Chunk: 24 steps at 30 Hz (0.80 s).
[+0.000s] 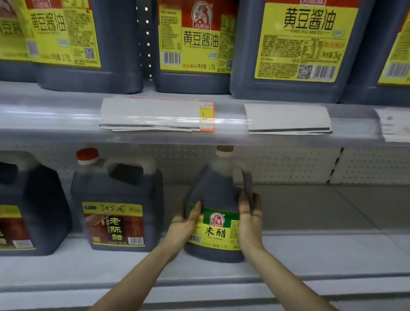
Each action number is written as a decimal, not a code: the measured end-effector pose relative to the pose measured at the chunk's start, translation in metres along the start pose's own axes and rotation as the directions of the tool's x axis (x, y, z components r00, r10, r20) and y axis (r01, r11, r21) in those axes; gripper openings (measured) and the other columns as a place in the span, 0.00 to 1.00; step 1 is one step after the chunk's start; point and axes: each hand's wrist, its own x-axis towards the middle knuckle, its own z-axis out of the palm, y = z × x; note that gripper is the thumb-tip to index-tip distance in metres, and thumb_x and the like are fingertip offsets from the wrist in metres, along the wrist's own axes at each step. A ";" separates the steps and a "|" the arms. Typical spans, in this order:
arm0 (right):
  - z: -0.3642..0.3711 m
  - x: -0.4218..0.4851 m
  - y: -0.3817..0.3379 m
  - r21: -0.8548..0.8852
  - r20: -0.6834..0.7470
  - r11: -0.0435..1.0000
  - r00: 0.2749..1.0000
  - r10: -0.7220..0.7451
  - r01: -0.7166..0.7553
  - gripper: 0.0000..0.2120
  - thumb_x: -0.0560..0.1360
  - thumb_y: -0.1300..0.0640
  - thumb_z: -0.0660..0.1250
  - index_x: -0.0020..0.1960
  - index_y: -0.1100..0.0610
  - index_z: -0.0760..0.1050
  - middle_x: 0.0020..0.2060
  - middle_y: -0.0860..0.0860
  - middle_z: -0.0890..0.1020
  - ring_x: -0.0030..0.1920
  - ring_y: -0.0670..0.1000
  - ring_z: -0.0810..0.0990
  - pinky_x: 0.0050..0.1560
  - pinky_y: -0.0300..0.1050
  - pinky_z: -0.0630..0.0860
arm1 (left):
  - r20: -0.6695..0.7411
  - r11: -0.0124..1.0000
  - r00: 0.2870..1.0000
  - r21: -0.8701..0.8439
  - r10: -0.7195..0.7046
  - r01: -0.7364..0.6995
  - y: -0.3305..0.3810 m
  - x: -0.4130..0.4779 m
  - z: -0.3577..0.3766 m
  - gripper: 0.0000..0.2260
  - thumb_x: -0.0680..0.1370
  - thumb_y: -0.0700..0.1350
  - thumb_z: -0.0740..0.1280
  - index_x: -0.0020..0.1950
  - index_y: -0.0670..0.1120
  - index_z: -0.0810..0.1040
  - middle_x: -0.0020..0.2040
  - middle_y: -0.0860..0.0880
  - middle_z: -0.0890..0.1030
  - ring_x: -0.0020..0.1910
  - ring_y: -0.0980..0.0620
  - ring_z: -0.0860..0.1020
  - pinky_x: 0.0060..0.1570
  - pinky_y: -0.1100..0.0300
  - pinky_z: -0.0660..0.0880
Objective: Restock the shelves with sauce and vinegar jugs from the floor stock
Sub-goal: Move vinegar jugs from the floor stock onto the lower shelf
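Paper slips (153, 117) and an orange tag (207, 116), perhaps price labels, sit under clear plastic (348, 122).

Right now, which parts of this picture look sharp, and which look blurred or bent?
Head view: the label on the vinegar jug reads sharp; the far-left soy sauce jugs smear; the shelf edge bows, with glare along its clear strip.

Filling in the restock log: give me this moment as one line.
item: rice vinegar jug upright on lower shelf | left hand: grips its left side | right hand: grips its right side
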 end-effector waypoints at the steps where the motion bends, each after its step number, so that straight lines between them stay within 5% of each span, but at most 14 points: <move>1: 0.000 0.002 0.002 -0.006 -0.001 1.000 1.000 -0.022 0.022 0.04 0.80 0.52 0.60 0.48 0.51 0.68 0.39 0.51 0.79 0.37 0.48 0.79 0.34 0.35 0.74 | 0.005 1.000 1.000 -0.005 0.026 -0.026 -0.003 0.002 0.000 0.17 0.78 0.56 0.62 0.58 0.45 0.71 0.39 0.51 0.80 0.38 0.56 0.78 0.37 0.66 0.76; 9: 0.010 0.016 0.025 0.011 0.021 0.989 0.989 -0.145 0.145 0.07 0.75 0.46 0.59 0.47 0.49 0.67 0.41 0.49 0.76 0.41 0.45 0.75 0.39 0.32 0.71 | -0.078 0.978 0.978 -0.065 0.193 -0.198 -0.010 0.012 0.006 0.19 0.80 0.48 0.61 0.70 0.44 0.67 0.61 0.43 0.78 0.52 0.49 0.78 0.44 0.69 0.76; 14: 0.024 0.030 0.028 0.019 0.003 0.985 0.985 -0.172 0.172 0.12 0.71 0.41 0.58 0.43 0.50 0.65 0.35 0.50 0.72 0.34 0.44 0.71 0.35 0.34 0.68 | -0.129 0.968 0.965 -0.075 0.230 -0.241 -0.003 0.017 0.006 0.17 0.82 0.45 0.57 0.71 0.44 0.65 0.59 0.50 0.72 0.56 0.53 0.71 0.43 0.76 0.69; 18: 0.026 0.037 0.031 0.041 -0.005 0.985 0.986 -0.166 0.166 0.05 0.76 0.51 0.58 0.42 0.50 0.66 0.35 0.49 0.72 0.32 0.36 0.72 0.35 0.29 0.68 | -0.161 0.966 0.962 -0.104 0.220 -0.238 -0.005 0.023 0.011 0.15 0.82 0.44 0.57 0.69 0.45 0.65 0.58 0.49 0.72 0.56 0.52 0.72 0.49 0.67 0.69; 24: 0.025 0.035 0.033 0.069 0.013 0.984 0.986 -0.165 0.163 0.07 0.72 0.47 0.56 0.43 0.50 0.66 0.35 0.48 0.72 0.33 0.38 0.72 0.36 0.30 0.68 | -0.165 0.957 0.958 -0.134 0.234 -0.256 -0.011 0.024 0.011 0.19 0.82 0.43 0.57 0.72 0.42 0.63 0.60 0.47 0.73 0.54 0.51 0.73 0.40 0.78 0.71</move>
